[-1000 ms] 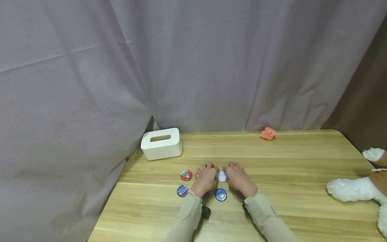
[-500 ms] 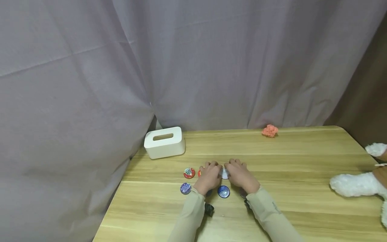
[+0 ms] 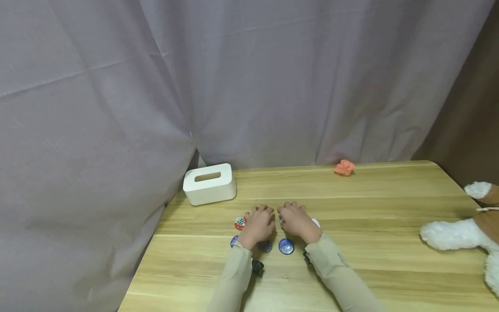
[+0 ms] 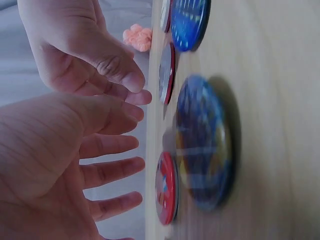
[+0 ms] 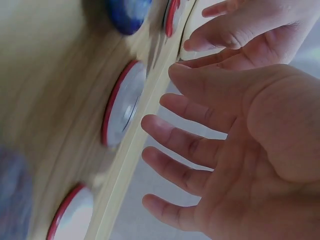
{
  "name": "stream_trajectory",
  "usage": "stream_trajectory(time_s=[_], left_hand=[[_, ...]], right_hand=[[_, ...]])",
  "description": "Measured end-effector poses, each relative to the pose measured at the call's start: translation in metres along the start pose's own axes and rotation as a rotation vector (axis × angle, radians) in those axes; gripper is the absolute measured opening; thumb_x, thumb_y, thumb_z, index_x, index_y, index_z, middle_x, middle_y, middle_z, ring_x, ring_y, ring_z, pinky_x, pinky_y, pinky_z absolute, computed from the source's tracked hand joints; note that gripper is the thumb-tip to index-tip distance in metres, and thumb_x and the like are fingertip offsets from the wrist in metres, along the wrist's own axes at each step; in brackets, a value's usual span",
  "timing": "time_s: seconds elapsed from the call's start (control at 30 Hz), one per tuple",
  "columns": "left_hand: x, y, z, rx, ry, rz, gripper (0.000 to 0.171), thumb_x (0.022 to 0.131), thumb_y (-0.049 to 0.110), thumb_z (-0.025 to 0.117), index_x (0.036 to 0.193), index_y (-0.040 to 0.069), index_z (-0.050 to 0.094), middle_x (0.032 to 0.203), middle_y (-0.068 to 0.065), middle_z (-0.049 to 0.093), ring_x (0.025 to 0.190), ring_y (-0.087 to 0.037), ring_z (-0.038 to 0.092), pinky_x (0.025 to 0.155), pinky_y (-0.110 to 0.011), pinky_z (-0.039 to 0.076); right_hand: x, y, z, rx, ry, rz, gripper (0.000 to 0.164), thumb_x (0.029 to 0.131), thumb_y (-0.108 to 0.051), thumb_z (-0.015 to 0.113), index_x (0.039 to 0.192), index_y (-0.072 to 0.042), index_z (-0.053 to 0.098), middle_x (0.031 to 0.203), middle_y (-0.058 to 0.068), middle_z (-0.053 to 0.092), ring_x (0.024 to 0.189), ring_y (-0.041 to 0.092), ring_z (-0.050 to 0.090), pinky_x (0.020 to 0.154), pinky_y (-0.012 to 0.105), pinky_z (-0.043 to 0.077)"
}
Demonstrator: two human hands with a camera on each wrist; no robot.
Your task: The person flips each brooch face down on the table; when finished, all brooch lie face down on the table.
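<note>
My left hand [image 3: 257,225] hovers over the left part of a group of round pin badges, fingers spread and holding nothing. Beside it, my right hand [image 3: 298,221] is just above a white badge with a red edge [image 5: 124,105], its fingers also loose and apart. A red badge [image 3: 239,222] and a purple badge [image 3: 234,241] show partly past the left hand. Nearer the front lie a dark blue badge [image 3: 265,247] and a bright blue badge [image 3: 286,246]. Another white badge [image 3: 315,222] peeks out right of the right hand. In the left wrist view, a second red badge [image 4: 166,187] lies near the left fingertips.
A white tissue box [image 3: 208,186] stands at the table's back left. Towards the back right edge is a coral crocheted flower [image 3: 345,167]. A white and brown plush toy [image 3: 452,235] lies at the right side. Grey curtain [image 3: 257,86] hangs behind the wooden table [image 3: 374,208].
Both hands have come off the white badge between them and shifted left. The right hand now partly covers that badge, while another white badge has come into view at its right.
</note>
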State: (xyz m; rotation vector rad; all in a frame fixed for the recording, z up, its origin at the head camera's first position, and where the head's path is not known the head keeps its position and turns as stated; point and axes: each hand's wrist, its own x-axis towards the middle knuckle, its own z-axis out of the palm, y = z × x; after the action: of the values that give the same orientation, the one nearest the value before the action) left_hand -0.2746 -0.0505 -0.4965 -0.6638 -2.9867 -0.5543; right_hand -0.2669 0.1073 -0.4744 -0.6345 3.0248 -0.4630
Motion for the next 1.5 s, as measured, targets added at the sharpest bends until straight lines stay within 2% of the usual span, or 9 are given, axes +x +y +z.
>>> stream_trajectory(time_s=[0.17,0.4,0.57,0.63,0.83,0.93,1.13,1.3,1.5], left_hand=[[-0.006,-0.013,-0.006,-0.020,0.002,-0.029,0.035,0.092,0.014,0.062,0.126,0.005,0.067,0.131,-0.011,0.061,0.121,-0.039,0.050,0.090,-0.059,0.038],[-0.012,-0.031,-0.012,-0.036,0.018,-0.053,0.030,0.094,0.012,0.062,0.122,0.003,0.068,0.127,-0.013,0.062,0.119,-0.040,0.050,0.088,-0.063,0.037],[-0.014,-0.040,-0.011,-0.028,0.003,-0.057,0.036,0.086,0.011,0.068,0.122,0.004,0.067,0.127,-0.013,0.062,0.120,-0.039,0.049,0.089,-0.061,0.038],[-0.016,-0.043,-0.012,-0.032,0.000,-0.054,0.042,0.080,0.008,0.071,0.121,0.004,0.068,0.128,-0.013,0.062,0.120,-0.039,0.049,0.089,-0.061,0.038],[-0.017,-0.048,-0.017,-0.039,-0.016,-0.062,0.046,0.070,0.005,0.080,0.116,0.005,0.071,0.127,-0.014,0.063,0.119,-0.041,0.049,0.090,-0.064,0.036],[-0.016,-0.049,-0.017,-0.017,-0.026,-0.055,0.043,0.068,0.008,0.085,0.109,0.008,0.074,0.118,-0.011,0.067,0.115,-0.039,0.052,0.088,-0.063,0.037],[-0.015,-0.052,-0.015,0.005,-0.010,-0.021,0.033,0.064,0.006,0.085,0.095,0.015,0.076,0.098,-0.001,0.071,0.105,-0.034,0.057,0.083,-0.058,0.038],[-0.013,-0.052,-0.013,-0.010,0.014,-0.003,0.026,0.065,0.007,0.088,0.086,0.015,0.076,0.092,0.002,0.073,0.099,-0.032,0.058,0.081,-0.059,0.037],[-0.014,-0.051,-0.014,-0.018,0.010,-0.009,0.023,0.067,0.010,0.090,0.086,0.014,0.077,0.089,0.000,0.074,0.095,-0.030,0.059,0.082,-0.059,0.037]], right_hand=[[0.010,-0.011,0.008,0.007,0.005,-0.033,0.008,0.089,-0.005,0.070,0.095,-0.004,0.066,0.093,0.012,0.059,0.095,0.038,0.053,0.085,0.063,0.041],[0.020,-0.027,0.013,0.029,0.004,-0.076,0.013,0.084,-0.001,0.072,0.095,-0.004,0.066,0.091,0.012,0.058,0.090,0.036,0.051,0.084,0.062,0.040],[0.023,-0.030,0.018,0.033,-0.012,-0.073,0.018,0.080,0.000,0.075,0.095,-0.003,0.066,0.090,0.011,0.057,0.091,0.035,0.050,0.085,0.060,0.039],[0.024,-0.030,0.020,0.038,-0.013,-0.073,0.019,0.080,0.000,0.077,0.095,-0.004,0.066,0.090,0.010,0.056,0.092,0.035,0.051,0.087,0.061,0.039],[0.025,-0.033,0.023,0.045,-0.015,-0.062,0.021,0.079,-0.004,0.081,0.093,-0.004,0.065,0.089,0.008,0.056,0.092,0.035,0.051,0.087,0.062,0.040],[0.026,-0.034,0.024,0.040,-0.015,-0.052,0.023,0.078,-0.004,0.081,0.095,-0.004,0.066,0.090,0.009,0.057,0.093,0.035,0.052,0.088,0.062,0.040],[0.028,-0.036,0.026,0.065,-0.005,-0.049,0.022,0.076,0.001,0.080,0.091,-0.005,0.065,0.088,0.008,0.059,0.090,0.031,0.051,0.087,0.061,0.040],[0.028,-0.035,0.028,0.096,0.014,-0.057,0.021,0.075,0.004,0.080,0.083,-0.006,0.062,0.082,0.005,0.059,0.084,0.029,0.053,0.086,0.063,0.041],[0.028,-0.034,0.029,0.105,0.045,-0.082,0.022,0.073,0.004,0.081,0.078,-0.006,0.062,0.074,0.003,0.057,0.074,0.026,0.056,0.075,0.056,0.045]])
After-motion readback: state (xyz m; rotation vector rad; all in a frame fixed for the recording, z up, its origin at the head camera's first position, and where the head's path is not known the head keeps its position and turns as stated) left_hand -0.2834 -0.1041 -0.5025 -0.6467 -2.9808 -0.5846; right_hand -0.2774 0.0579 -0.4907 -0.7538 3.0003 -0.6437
